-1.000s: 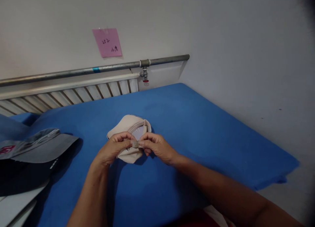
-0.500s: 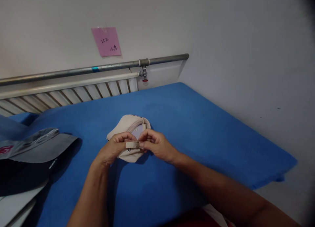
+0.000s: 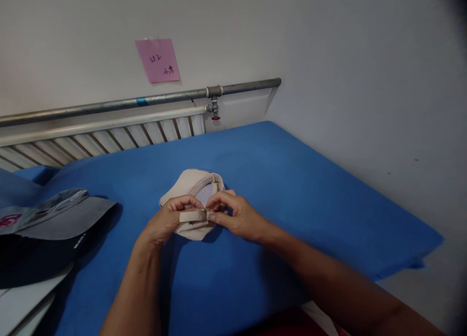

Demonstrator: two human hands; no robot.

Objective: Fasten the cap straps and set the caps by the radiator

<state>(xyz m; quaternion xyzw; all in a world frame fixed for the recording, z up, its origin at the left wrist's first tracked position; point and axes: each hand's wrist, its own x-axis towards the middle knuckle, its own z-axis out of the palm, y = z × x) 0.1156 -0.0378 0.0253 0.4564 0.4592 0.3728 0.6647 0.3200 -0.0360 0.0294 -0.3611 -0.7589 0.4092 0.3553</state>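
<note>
A beige cap point(image 3: 188, 183) lies on the blue mattress point(image 3: 292, 190) in front of me, its back opening turned toward me. My left hand point(image 3: 166, 221) grips the cap's rear edge, fingers curled round it. A short beige strap point(image 3: 193, 215) runs across the gap between both hands. My right hand point(image 3: 235, 217) pinches the right end of that strap with fingers pressed together.
A grey and dark cap point(image 3: 54, 219) lies at the left on the mattress, partly over white sheets point(image 3: 22, 302). A radiator point(image 3: 102, 136) and a metal pipe point(image 3: 146, 101) run along the back wall, under a pink note point(image 3: 157, 60). A white wall borders the mattress on the right.
The strap now shows longer between my hands, drawn out to the left. My right hand has shifted slightly right and lower. The cap stays where it was.
</note>
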